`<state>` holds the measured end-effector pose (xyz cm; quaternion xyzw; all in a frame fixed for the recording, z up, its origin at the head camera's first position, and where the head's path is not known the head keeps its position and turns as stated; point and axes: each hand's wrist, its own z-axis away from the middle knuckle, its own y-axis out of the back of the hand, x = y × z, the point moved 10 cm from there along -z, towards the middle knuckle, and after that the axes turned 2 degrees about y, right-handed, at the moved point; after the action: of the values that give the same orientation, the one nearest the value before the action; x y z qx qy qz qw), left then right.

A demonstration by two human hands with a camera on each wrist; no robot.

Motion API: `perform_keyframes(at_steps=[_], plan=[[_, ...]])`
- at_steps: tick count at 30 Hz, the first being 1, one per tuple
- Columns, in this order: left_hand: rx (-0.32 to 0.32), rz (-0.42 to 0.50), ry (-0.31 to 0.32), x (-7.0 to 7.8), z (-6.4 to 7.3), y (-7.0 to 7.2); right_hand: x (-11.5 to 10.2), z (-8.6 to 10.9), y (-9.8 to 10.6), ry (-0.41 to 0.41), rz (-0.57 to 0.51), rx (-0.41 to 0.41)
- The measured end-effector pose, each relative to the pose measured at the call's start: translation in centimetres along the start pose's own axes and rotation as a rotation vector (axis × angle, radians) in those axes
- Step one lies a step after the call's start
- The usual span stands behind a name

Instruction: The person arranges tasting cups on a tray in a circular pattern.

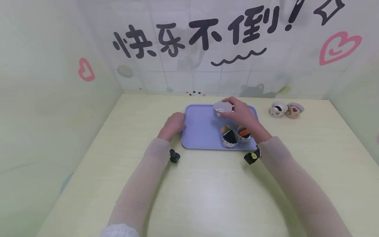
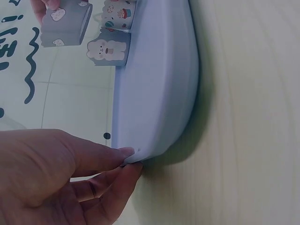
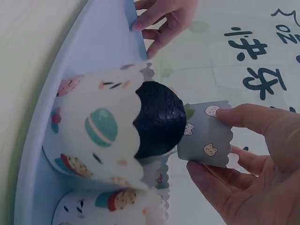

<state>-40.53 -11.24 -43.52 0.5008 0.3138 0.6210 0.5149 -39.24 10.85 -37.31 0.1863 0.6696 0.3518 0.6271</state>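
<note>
My left hand (image 1: 175,122) pinches the left rim of a lavender-blue tray (image 1: 198,128) between thumb and fingers. In my right hand (image 1: 239,113) is a grey scalloped paper cup (image 3: 206,133) printed with small bears, held upright by its sides above the tray's back part. Below that hand, a white patterned paper cup (image 3: 101,126) stands on the tray with a black-wrapped piece of food (image 1: 230,136) in it. Beside it, another cup (image 1: 244,140) holds an orange-topped piece (image 1: 244,133). A grey bear-printed cup (image 2: 108,49) also shows on the tray. The held cup's inside looks pale.
Two more filled paper cups, one white (image 1: 277,110) and one brownish (image 1: 294,111), stand together on the pale table (image 1: 207,191) right of the tray. A lettered white wall (image 1: 183,79) rises at the back, with side walls left and right. Black wrist cameras (image 1: 174,156) sit under both wrists.
</note>
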Motion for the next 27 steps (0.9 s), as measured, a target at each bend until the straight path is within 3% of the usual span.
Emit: perform_keyframes(at_steps=[5, 16, 21, 27], plan=[[-0.001, 0.007, -0.008, 0.0, 0.0, 0.0, -0.6, -0.4, -1.5, 0.022, 0.046, -0.048], [-0.002, 0.003, -0.008, -0.2, -0.1, 0.1, -1.7, 1.0, -4.6, 0.103, 0.153, -0.175], [-0.001, 0.005, -0.008, -0.2, -0.1, 0.1, -1.9, 1.5, -5.2, 0.144, 0.237, -0.185], [-0.002, 0.012, -0.003, -0.1, 0.1, 0.1, -2.0, 1.9, -6.3, 0.176, 0.250, -0.216]])
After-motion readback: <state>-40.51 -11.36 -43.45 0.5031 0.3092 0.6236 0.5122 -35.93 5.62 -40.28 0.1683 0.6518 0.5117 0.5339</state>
